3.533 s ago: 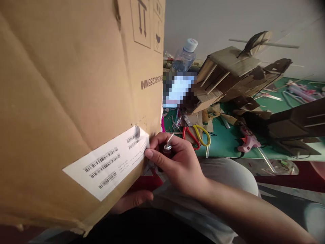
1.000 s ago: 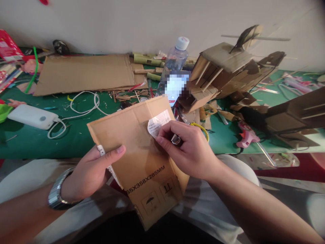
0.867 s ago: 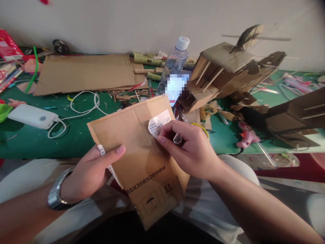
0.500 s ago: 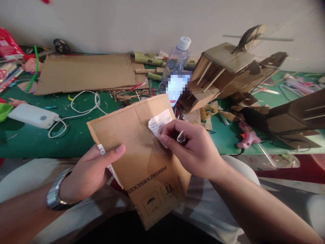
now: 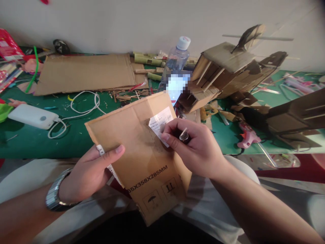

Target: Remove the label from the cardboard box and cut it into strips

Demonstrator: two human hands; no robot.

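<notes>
Over my lap, my left hand [image 5: 93, 173] grips the left edge of a brown cardboard piece [image 5: 127, 145], thumb on its face and fingers behind. Printed dimensions and box symbols show on its lower part. My right hand [image 5: 195, 145] is closed at the card's right side, thumb and forefinger pinching the edge of a white paper label [image 5: 160, 122]. The label's upper left corner looks lifted from the board. Inside the curled right fingers is a slim object with a shiny round end [image 5: 183, 136]; its kind is mostly hidden.
Beyond the card, the green table [image 5: 83, 145] bears a white power bank [image 5: 33, 116] with a cable, a flat cardboard sheet [image 5: 86, 73], a water bottle [image 5: 177, 54] and a lit phone [image 5: 175, 86]. Rightward are cardboard constructions [image 5: 225, 61] and a pink glue gun [image 5: 246, 137].
The cardboard has shifted and tilted slightly, its top edge a little higher. My right hand has moved slightly right, still at the label; the left keeps its grip.
</notes>
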